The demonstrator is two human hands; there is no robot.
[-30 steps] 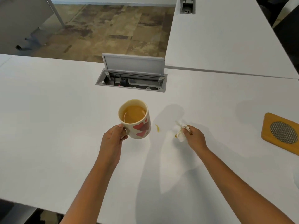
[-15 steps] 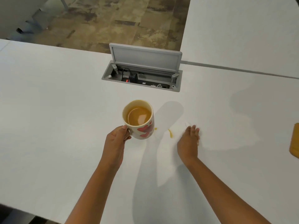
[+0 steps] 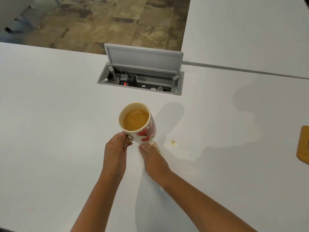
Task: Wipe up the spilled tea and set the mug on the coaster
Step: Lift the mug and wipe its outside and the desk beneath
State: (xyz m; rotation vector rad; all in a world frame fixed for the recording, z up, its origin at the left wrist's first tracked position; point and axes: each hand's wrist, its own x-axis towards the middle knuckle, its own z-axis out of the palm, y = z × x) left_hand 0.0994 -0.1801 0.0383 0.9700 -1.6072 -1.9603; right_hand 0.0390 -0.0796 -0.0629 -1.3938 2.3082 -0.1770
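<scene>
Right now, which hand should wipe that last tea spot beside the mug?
Right. The right hand already presses the tissue on the table, just left of the tea spot. The left hand is busy holding the full mug by its handle.

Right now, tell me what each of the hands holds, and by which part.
Left hand holds the mug by its handle, lifted. Right hand presses a tissue flat on the table under its fingers.
</scene>
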